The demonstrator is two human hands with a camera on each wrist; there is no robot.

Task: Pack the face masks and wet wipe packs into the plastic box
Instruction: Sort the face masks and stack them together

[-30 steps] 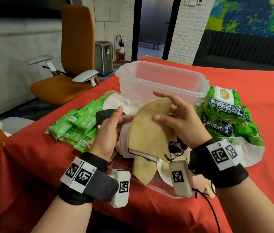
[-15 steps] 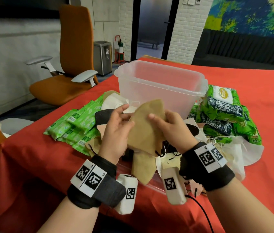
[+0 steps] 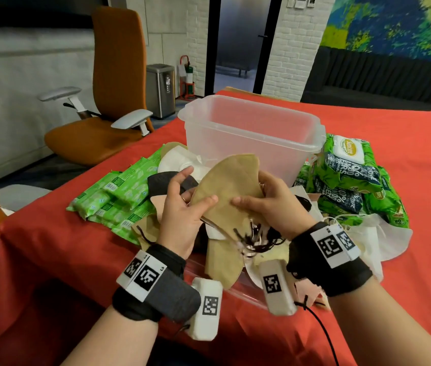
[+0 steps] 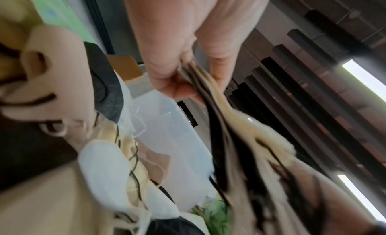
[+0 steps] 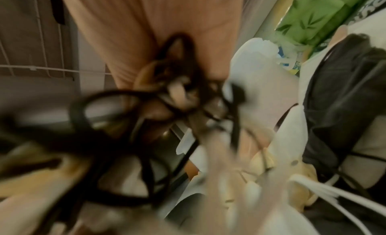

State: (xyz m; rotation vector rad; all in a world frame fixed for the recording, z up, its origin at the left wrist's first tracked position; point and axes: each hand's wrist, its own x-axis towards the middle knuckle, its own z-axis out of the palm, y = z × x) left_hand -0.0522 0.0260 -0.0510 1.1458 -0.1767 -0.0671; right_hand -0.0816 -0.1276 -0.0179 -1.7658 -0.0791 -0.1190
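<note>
Table covered by a red cloth (image 3: 394, 143), clear plastic box (image 3: 251, 143) stood on it, light green wipe packs (image 3: 119, 196) laid left, darker green packs (image 3: 351, 180) piled right, loose face masks (image 3: 383, 239) heaped nearest.

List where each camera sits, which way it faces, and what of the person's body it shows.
Head: worn on the head, looking forward and down at the plastic box on the red table; shows both forearms, left hand and right hand holding the stack of masks.
Left wrist: looks along the hand; shows fingers pinching the stack edge.
Right wrist: blurred; shows palm and tangled ear loops.
Shared: all see the masks; head and left wrist see the box.
</note>
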